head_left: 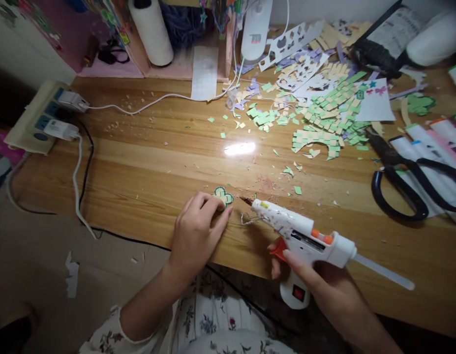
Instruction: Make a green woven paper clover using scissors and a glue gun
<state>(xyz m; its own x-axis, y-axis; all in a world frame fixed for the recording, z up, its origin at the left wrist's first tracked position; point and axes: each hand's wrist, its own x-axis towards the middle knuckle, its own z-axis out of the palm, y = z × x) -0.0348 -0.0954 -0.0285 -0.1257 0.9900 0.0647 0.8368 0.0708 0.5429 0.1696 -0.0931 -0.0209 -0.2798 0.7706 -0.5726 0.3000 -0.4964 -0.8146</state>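
My left hand (198, 231) rests on the wooden table (139, 172) near its front edge, fingers curled together and pressing down on a small green paper cutout (224, 195) with a dark outline. My right hand (316, 280) grips a white hot glue gun (305, 236) with an orange trigger. Its dark nozzle points left, a few centimetres from the cutout. A clear glue stick pokes out of the gun's back end.
Black scissors (412, 182) lie at the right beside white marker pens (434, 142). Green, yellow and purple paper scraps (323, 113) cover the far right. A power strip (39, 118) with white plugs sits at the left edge. A paper roll (152, 32) stands at the back.
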